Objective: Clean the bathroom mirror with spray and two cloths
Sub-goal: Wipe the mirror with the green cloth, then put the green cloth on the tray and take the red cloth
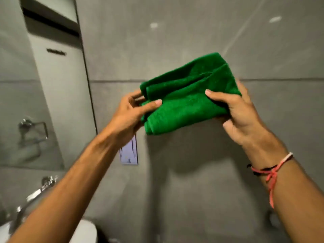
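A folded green cloth [185, 97] is held up in front of the grey tiled wall, at chest height in the head view. My left hand [129, 113] pinches its left edge, thumb on the front and fingers behind. My right hand [240, 114] grips its right edge the same way; a red and black thread is tied round that wrist. The mirror [35, 85] fills the left side of the view and reflects a white door and a towel ring. No spray bottle and no second cloth are in view.
A chrome tap [36, 192] juts out at lower left above a white basin [85, 230]. A small pale wall plate [129, 153] sits on the grey tiled wall [192, 181] right of the mirror's edge, partly behind my left forearm.
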A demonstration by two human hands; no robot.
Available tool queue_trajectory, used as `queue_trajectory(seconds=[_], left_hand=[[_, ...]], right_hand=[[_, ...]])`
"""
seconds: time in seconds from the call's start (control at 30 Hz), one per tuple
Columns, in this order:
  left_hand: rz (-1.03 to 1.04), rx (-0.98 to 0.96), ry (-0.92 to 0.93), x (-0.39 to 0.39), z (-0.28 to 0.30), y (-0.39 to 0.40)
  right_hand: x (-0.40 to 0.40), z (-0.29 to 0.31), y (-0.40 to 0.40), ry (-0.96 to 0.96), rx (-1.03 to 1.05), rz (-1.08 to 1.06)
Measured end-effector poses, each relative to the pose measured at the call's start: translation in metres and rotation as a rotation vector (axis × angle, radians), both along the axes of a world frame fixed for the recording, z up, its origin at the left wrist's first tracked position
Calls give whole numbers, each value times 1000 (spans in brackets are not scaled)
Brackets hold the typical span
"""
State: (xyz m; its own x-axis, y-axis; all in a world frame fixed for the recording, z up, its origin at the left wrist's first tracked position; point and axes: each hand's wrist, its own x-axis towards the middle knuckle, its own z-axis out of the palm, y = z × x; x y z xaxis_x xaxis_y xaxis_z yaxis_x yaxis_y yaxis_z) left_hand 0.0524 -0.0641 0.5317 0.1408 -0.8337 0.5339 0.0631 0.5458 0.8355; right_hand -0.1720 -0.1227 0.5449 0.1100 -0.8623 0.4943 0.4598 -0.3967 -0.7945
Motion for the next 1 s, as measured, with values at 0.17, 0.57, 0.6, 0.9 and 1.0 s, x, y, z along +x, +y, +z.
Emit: queue_trajectory(seconds=[0.17,0.57,0.6,0.9,1.0], left_hand=[[18,82,-38,-5,-84,-4],[42,973,20,-33,-395,10],[44,984,-85,-36,-420,16],[29,964,-825,-58,-616,55],[15,849,-1051,-64,-637,67]], right_hand=[[-37,-99,-9,274,126,54],[-69,-417,1,427,1039,243],[-71,-446,9,483,1060,205],[-65,-624,59,1139,910,-42],[-63,-638,73,1364,705,-11]])
